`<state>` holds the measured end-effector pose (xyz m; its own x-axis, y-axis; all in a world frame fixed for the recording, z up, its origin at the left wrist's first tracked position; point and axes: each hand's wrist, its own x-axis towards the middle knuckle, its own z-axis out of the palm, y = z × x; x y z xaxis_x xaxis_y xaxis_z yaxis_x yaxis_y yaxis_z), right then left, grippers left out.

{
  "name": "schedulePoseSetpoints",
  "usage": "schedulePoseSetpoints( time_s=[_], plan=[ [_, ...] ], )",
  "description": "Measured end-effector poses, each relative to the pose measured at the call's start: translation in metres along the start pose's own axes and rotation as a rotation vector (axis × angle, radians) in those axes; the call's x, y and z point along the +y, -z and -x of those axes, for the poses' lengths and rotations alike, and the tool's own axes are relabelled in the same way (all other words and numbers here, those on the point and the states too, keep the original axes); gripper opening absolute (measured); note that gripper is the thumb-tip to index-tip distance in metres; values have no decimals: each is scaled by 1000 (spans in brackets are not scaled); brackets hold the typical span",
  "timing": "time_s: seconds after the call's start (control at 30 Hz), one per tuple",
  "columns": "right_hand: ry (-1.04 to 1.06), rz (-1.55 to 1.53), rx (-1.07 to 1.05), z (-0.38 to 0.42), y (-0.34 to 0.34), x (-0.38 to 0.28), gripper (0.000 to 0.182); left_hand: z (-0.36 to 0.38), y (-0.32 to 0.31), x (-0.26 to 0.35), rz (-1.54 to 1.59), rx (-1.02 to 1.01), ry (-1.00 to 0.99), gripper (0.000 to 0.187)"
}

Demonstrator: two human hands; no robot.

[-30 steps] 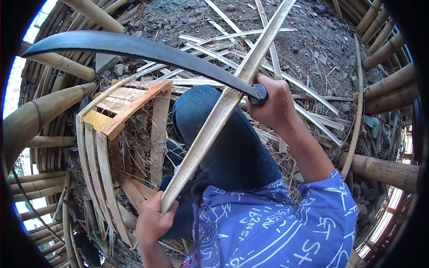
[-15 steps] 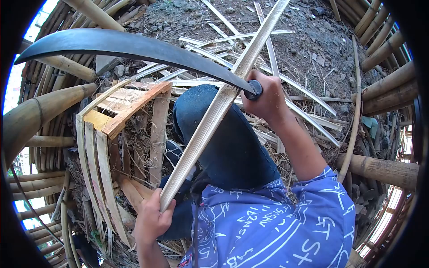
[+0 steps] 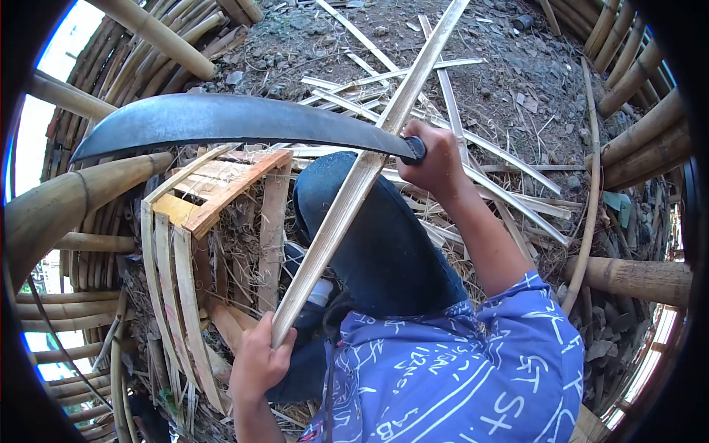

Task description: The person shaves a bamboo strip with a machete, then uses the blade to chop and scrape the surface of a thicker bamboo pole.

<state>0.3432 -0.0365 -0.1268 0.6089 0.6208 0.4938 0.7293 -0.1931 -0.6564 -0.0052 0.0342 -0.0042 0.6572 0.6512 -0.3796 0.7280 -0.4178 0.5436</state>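
My right hand (image 3: 434,159) is closed round the handle of a machete (image 3: 229,118) with a broad, curved dark blade. The blade points left and lies across a long split bamboo strip (image 3: 340,210) near my right hand. My left hand (image 3: 260,358) grips the strip's lower end. From there the strip slants up over my raised knee (image 3: 369,244) to the top of the view, its pale inner face upward. Most of the machete's handle is hidden inside my fist.
A slatted wooden crate (image 3: 188,244) stands to the left of my knee. Several pale bamboo strips (image 3: 509,151) lie crossed on the dirt ground (image 3: 495,96) ahead. Thick bamboo poles (image 3: 125,181) jut in from the left, and another pole (image 3: 635,280) lies at right.
The machete's blade has tilted, its tip now lower and farther right in view. The view has shifted slightly; both hands keep their holds on the machete and strip.
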Motion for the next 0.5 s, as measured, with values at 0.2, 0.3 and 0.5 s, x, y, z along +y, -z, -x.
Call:
schedulePoseSetpoints(
  time_s=[0.2, 0.3, 0.5],
  plan=[
    [32, 3, 66, -2, -4, 12, 15, 2, 2, 3, 27, -22, 35, 20],
    [11, 12, 51, -5, -6, 24, 14, 1, 0, 2, 16, -2, 3, 20],
    [2, 45, 41, -11, -5, 25, 18, 2, 0, -6, 53, -32, 37, 20]
  ],
)
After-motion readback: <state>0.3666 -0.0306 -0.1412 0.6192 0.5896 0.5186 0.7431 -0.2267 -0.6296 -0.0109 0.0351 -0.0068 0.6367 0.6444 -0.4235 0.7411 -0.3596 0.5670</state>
